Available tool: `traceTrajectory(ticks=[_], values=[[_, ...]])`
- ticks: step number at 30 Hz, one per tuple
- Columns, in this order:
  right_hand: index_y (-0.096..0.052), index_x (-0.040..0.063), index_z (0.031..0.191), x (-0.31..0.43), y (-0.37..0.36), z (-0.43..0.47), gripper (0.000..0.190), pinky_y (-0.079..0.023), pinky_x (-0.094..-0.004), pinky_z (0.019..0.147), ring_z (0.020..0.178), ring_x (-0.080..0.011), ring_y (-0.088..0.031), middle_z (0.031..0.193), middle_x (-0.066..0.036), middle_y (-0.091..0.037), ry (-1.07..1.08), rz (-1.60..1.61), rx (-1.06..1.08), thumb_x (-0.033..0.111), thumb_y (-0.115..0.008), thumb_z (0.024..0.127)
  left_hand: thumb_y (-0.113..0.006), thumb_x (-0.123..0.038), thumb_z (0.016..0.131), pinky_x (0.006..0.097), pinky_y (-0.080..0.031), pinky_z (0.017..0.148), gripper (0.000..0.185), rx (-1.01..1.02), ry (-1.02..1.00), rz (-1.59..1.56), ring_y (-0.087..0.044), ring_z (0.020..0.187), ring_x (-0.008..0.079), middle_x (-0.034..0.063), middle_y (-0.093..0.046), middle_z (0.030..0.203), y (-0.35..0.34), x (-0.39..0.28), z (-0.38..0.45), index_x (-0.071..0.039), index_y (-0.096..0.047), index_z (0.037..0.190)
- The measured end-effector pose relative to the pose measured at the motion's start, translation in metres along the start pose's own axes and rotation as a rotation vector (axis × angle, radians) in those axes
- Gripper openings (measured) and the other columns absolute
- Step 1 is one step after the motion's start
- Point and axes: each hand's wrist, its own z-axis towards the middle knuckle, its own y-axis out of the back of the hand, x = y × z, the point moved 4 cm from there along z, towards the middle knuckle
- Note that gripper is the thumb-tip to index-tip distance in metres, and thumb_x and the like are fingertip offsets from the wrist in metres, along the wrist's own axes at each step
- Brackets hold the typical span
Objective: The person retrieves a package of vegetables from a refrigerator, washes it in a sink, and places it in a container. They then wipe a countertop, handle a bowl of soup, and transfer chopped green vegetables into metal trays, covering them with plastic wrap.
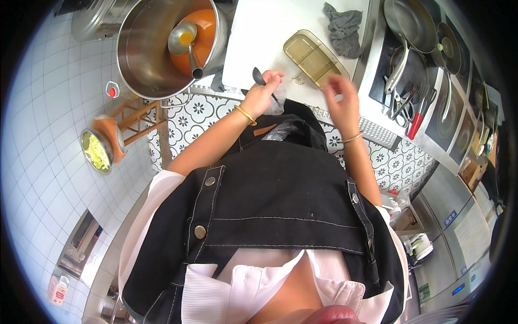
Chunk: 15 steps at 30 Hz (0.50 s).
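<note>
My left hand [261, 94] holds a black plastic spoon [258, 76] and a crumpled clear plastic bag [276, 104] at the near edge of the white worktop [259, 36]. Slightly blurred, my right hand [341, 95] is by the near right end of a translucent, divided plastic container [309, 54]; its fingers are bent with a gap between thumb and forefinger, and whether they touch the container I cannot tell. A small scrap [298, 79] lies beside the container. Below my hands a black bag [311, 129] hangs open with clear plastic inside.
At the left stands a large steel pot [141, 52] of orange liquid with a ladle [190, 50] in it. A grey cloth [344, 32] lies beyond the container. To the right are frying pans [410, 24], utensils and red-handled tongs [416, 123]. A bowl of shredded greens [96, 152] is far left.
</note>
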Motion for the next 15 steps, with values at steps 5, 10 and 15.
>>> traceTrajectory(ticks=[5, 10, 15], values=[[-0.058, 0.004, 0.109, 0.056, -0.032, -0.010, 0.033, -0.049, -0.0301, 0.064, 0.079, -0.0203, -0.060, 0.099, -0.012, -0.061, 0.197, 0.199, 0.153, 0.009, -0.069, 0.078, -0.042, -0.033, 0.100, 0.0271, -0.038, 0.093, 0.030, 0.153, 0.025, -0.450, -0.049, 0.105, 0.0130, 0.0034, -0.053, 0.109, -0.023, -0.039, -0.002, -0.009, -0.054, 0.113], [-0.062, 0.003, 0.098, 0.006, -0.002, 0.026, 0.017, -0.045, -0.0266, 0.058, 0.063, -0.0085, -0.054, 0.073, -0.002, -0.061, -0.073, 0.384, 0.044, 0.005, -0.063, 0.082, -0.041, -0.037, 0.099, 0.0299, -0.040, 0.090, 0.035, 0.049, 0.051, -0.309, -0.052, 0.108, 0.0146, 0.0042, -0.058, 0.115, -0.010, -0.049, 0.010, -0.011, -0.054, 0.119], [-0.066, 0.004, 0.093, -0.019, 0.072, 0.126, 0.018, -0.047, -0.0307, 0.063, 0.064, -0.0178, -0.055, 0.071, -0.007, -0.058, 0.093, 0.005, -0.609, 0.011, -0.064, 0.077, -0.040, -0.036, 0.100, 0.0341, -0.046, 0.087, 0.038, 0.037, 0.055, -0.323, -0.058, 0.100, 0.0182, 0.0087, -0.060, 0.109, 0.010, -0.059, 0.001, -0.006, -0.054, 0.118]])
